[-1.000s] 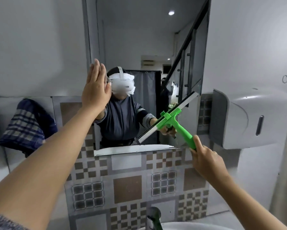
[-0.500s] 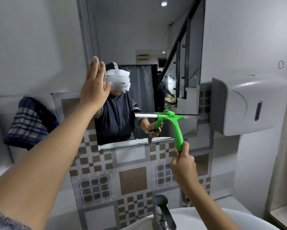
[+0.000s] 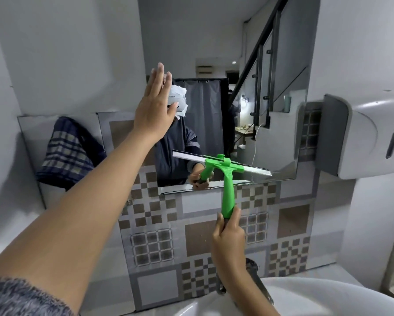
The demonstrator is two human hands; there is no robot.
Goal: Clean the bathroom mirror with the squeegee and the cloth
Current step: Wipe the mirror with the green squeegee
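Note:
The bathroom mirror (image 3: 214,42) hangs on the wall ahead and reflects a person and a stairway. My right hand (image 3: 229,236) grips the lower end of the green squeegee (image 3: 227,190). Its blade lies almost level against the lower part of the glass, just above the bottom edge. My left hand (image 3: 153,106) is raised flat with fingers together, palm toward the mirror's left side, holding nothing. A blue checked cloth (image 3: 66,153) hangs on the wall to the left of the mirror.
A white paper dispenser (image 3: 362,137) juts out from the wall at the right of the mirror. Patterned tiles (image 3: 159,242) cover the wall below. A metal tap (image 3: 257,279) and a white basin (image 3: 316,299) sit under my right arm.
The squeegee blade has swung from a steep diagonal to nearly level and moved lower and leftward on the glass. My left hand stays raised at the mirror's left side.

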